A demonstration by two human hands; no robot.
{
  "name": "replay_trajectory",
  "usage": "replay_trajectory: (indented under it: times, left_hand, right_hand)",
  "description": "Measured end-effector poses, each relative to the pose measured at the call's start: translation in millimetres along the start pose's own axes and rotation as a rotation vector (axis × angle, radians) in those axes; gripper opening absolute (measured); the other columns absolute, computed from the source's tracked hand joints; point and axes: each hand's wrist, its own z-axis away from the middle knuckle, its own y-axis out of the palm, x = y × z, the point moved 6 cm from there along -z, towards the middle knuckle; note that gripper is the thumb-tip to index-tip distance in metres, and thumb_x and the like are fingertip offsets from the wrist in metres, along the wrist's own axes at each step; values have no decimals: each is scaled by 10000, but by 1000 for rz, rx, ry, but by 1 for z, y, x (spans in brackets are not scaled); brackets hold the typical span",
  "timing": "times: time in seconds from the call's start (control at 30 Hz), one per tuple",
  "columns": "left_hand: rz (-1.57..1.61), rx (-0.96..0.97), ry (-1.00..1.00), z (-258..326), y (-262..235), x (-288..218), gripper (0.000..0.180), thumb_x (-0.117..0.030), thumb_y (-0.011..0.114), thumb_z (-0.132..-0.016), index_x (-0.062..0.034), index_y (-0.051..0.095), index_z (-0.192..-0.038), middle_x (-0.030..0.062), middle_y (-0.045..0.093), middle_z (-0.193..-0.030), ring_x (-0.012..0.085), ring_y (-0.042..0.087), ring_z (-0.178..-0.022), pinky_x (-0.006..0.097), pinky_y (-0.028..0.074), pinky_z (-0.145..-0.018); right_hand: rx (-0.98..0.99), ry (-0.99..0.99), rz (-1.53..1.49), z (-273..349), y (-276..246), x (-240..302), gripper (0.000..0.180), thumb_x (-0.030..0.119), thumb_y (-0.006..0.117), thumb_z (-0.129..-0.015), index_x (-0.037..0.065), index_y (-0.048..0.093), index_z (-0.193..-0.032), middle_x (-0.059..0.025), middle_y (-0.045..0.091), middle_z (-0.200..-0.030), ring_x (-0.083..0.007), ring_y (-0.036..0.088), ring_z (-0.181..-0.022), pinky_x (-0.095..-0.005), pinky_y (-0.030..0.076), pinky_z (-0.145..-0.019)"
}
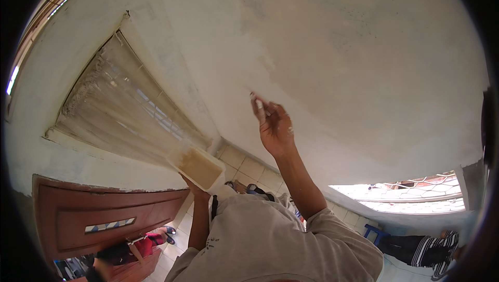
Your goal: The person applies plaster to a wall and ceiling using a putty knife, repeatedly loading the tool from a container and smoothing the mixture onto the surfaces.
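My right hand (276, 129) is raised in front of the pale wall (322, 64), its fingers bent together and marked with white smears. Something thin may be between the fingertips, but blur keeps me from telling what it is. Low on the left, my left hand (195, 186) grips a whitish rectangular tub (221, 180) from its outer side. Inside the tub is a tan, paint-like substance (200, 169). Darker, damp-looking patches spread over the wall above and to the right of my right hand.
A curtained window (125, 95) and a reddish-brown door (104, 206) are on the left. Two people are nearby: one in red and black (130, 245) by the door, one in striped clothing (434, 251) at lower right near a blue stool (374, 233). A bright opening with mesh (405, 193) is at right.
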Motion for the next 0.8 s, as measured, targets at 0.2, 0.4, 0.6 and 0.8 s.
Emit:
replay_trajectory:
  times: [0.2,0.4,0.6,0.8]
  left_hand:
    - [-68,-263,-53,-15,5,-1,774,-719,295,-995,-184,337,-1552,26,435,-1522,255,455,-1353,434,390,-1134]
    - [-123,-238,-110,-35,11,-21,795,-737,291,-984,-181,343,-1550,42,431,-1519,258,457,-1351,429,393,-1131]
    - [-64,-110,-131,-61,-2,-30,655,-625,333,-1034,-227,335,-1553,17,425,-1540,238,444,-1385,488,402,-1133]
    - [-537,-51,27,-72,-6,-46,802,-740,278,-984,-188,307,-1566,32,392,-1554,258,423,-1388,433,377,-1148]
  right_hand:
    - [6,-158,410,-61,-60,26,301,77,433,-1043,-184,476,-1186,-323,519,-1309,-365,527,-1272,-376,495,-1133]
    - [84,-97,-88,-54,142,73,388,109,379,-1069,-229,450,-1247,-350,528,-1270,-395,578,-1197,-313,559,-1065]
    - [570,-188,-17,-10,130,29,340,183,462,-1047,-22,556,-1301,-144,611,-1326,-249,622,-1212,-374,577,-1017]
    - [-219,-156,484,8,-56,-51,302,301,616,-1007,37,542,-1131,-122,611,-1246,-261,609,-1206,-395,521,-1045]
